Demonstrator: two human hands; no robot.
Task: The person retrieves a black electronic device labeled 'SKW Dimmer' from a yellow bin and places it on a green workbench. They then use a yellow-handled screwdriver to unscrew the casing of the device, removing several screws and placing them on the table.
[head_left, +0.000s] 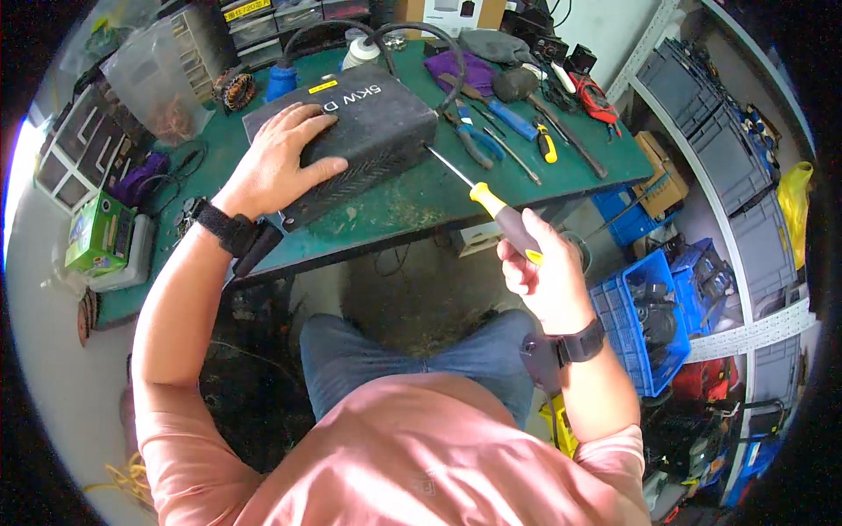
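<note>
A black metal box [377, 118] with slotted vents along its near side sits on the green workbench [399, 203]. My left hand [285, 158] lies flat on the box's top, fingers stretched and thumb apart. In my right hand [548, 276] is a screwdriver [500, 213] with a yellow and dark grey handle, the fingers wrapped round its end. Its shaft slants up and left, and the tip meets the box's right end near the front corner. Whether a screw sits under the tip is too small to tell.
Right of the box lie pliers [474, 140], a blue-handled tool [511, 120], a yellow-black screwdriver [545, 142] and a long metal bar [570, 140]. A red clamp meter [596, 101] is farther back. A green carton [98, 232] stands at left. Blue crates [645, 324] sit below right, beside shelving.
</note>
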